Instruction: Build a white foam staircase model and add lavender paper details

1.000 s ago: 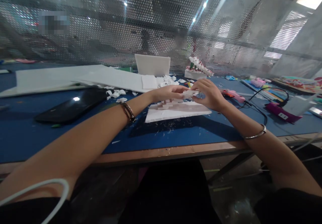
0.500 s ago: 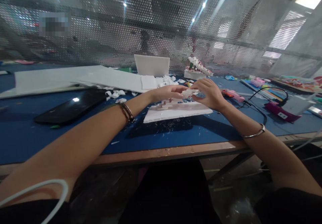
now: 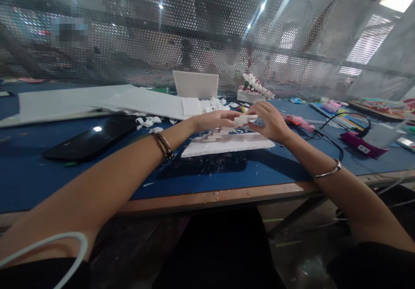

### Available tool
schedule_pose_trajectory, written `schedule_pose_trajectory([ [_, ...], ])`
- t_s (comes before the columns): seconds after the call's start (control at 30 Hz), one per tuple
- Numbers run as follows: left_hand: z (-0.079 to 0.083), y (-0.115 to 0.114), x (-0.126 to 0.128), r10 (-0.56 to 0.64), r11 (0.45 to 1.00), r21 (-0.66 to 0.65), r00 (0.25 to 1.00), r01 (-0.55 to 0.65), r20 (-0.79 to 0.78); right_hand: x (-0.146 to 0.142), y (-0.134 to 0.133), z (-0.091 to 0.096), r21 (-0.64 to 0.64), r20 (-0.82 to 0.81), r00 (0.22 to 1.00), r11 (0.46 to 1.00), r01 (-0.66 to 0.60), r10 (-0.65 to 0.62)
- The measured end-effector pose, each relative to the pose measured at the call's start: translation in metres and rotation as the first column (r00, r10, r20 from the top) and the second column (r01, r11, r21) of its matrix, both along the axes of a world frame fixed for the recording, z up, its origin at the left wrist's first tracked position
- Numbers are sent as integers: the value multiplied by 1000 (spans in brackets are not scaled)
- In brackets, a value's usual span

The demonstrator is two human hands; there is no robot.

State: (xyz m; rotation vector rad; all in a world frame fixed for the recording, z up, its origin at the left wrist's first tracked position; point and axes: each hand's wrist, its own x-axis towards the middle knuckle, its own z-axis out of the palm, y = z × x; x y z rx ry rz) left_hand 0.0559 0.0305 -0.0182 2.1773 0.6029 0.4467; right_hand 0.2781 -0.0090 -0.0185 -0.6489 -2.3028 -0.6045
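A perforated metal screen (image 3: pixel 207 25), grey and dotted with round holes, rises behind the table (image 3: pixel 106 185), whose smooth blue top ends in a worn wooden edge. Broad, flat white sheets (image 3: pixel 81 98) overlap at the left. Nearer lies a glossy black slab (image 3: pixel 90 139) with rounded corners, reflecting a light. A plain rectangular white panel (image 3: pixel 196 85) stands upright near the screen.

In front of the hands is a flat white board (image 3: pixel 233 145) with a rough-looking near edge and pale stepped pieces (image 3: pixel 217 134) on it. The left hand (image 3: pixel 217 121) reaches in low, fingers nearly straight, their tips closed on a small white piece (image 3: pixel 245 119), irregular and jagged, above the board. The right hand (image 3: pixel 269 122) arches at the piece's other end, thumb and fingers parted in a C-shape; whether they grip it I cannot tell.

Beyond the hands sits a little model (image 3: pixel 254 89), its sloping white top bumpy and speckled dark red. To the right are an angular purple socket block (image 3: pixel 365 145) and a pink tool (image 3: pixel 303 123). Crumpled white scraps (image 3: pixel 215 105) lie behind the left hand.
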Motion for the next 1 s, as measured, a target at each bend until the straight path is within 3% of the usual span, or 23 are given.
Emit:
schedule_pose_trajectory([
  [0.6,-2,5,-1,-13,1000,28,1000,13,-4,-4,-6,2,48,0,1000,999,-25,25],
  [1.0,0,1,1,-3,991,133,999,9,-51,-4,-5,2,111,29,998,992,-58,55],
])
